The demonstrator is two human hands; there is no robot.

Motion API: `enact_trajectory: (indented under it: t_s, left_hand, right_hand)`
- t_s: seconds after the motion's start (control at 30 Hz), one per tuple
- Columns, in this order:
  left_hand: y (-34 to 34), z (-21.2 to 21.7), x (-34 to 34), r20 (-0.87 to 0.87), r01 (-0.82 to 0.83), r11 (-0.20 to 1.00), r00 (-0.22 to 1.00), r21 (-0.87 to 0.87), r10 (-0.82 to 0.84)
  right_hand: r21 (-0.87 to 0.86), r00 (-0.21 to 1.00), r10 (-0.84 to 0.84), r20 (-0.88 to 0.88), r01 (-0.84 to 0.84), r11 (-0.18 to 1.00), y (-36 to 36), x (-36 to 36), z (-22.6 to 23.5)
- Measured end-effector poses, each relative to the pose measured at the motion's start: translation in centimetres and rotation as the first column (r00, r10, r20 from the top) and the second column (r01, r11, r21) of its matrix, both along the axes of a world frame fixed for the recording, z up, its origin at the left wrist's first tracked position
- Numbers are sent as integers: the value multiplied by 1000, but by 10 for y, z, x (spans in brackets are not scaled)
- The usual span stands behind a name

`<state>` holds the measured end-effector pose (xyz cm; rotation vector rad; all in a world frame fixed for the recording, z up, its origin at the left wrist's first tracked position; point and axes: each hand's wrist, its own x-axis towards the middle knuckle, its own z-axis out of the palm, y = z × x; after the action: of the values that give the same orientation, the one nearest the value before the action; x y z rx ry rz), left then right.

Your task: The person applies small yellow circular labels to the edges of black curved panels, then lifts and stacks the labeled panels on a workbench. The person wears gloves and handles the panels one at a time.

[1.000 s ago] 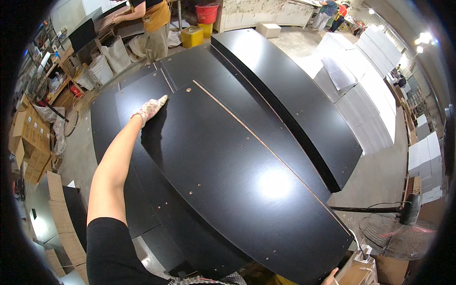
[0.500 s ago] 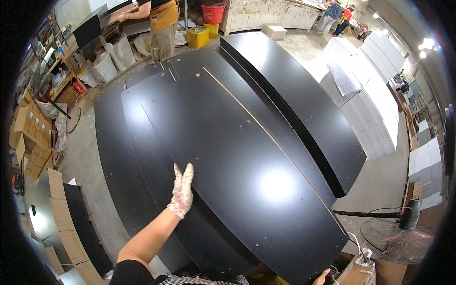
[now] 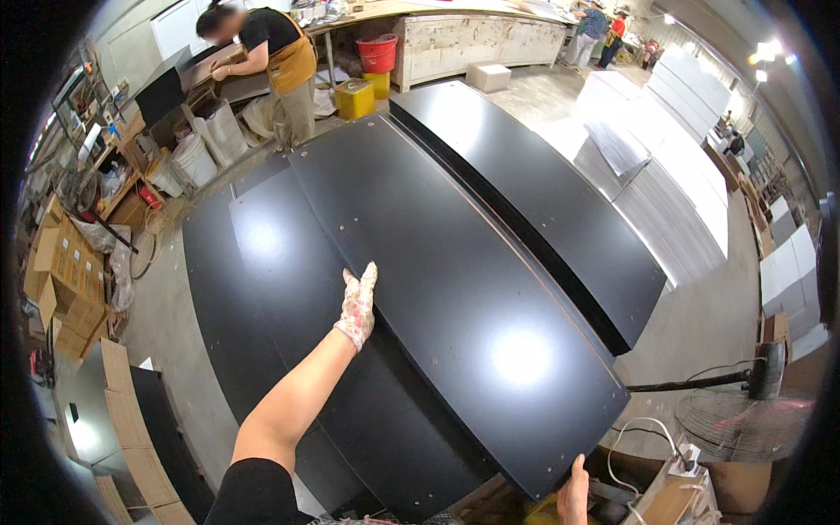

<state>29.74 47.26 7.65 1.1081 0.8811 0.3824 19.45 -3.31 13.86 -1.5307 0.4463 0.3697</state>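
A long black panel (image 3: 420, 236) with small round holes lies on top of a stack of black boards. My left hand (image 3: 357, 306), in a patterned glove, grips its left long edge around the middle. A dark shadow shows beneath that edge. At the panel's near right corner my bare right hand (image 3: 573, 494) holds the end, thumb on top and its other fingers mostly hidden. Left of the panel, a lower black board (image 3: 271, 254) is uncovered. Another black panel (image 3: 542, 210) lies along the right, raised above the stack and separated by a dark gap.
Stacked white boards (image 3: 661, 197) stand at the right. A floor fan (image 3: 744, 420) and a wooden box with white cables (image 3: 674, 499) are near right. Cartons (image 3: 74, 271) sit at left. A person in an ochre apron (image 3: 293, 66) works at the back, near a red bucket (image 3: 377, 54).
The panel has shifted right across the stack, narrowing the strip beside the right-hand panel and uncovering more board at left. Both my hands moved with it; more of the right one shows.
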Motion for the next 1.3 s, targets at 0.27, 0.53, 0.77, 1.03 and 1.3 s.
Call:
enact_trajectory:
  t_s: [0.27,0.53,0.77,1.03,1.3]
  left_hand:
    - [5,12,46,40,-51,998,998,-37,53]
    - [12,4,61,79,-97,995,992,20,95]
    - [31,-21,75,24,-67,996,998,61,65]
    - [42,-24,88,293,31,998,956,-45,-17]
    - [25,-27,87,226,-89,996,970,-20,91]
  right_hand:
    - [-132,994,48,-96,-60,989,12,40,-22]
    - [-549,974,225,-37,-208,809,7,55,-41]
    - [-689,955,294,28,-195,698,23,69,-14]
    - [-698,939,335,-76,-290,655,30,83,6]
    - [-719,954,300,13,-200,666,28,92,2]
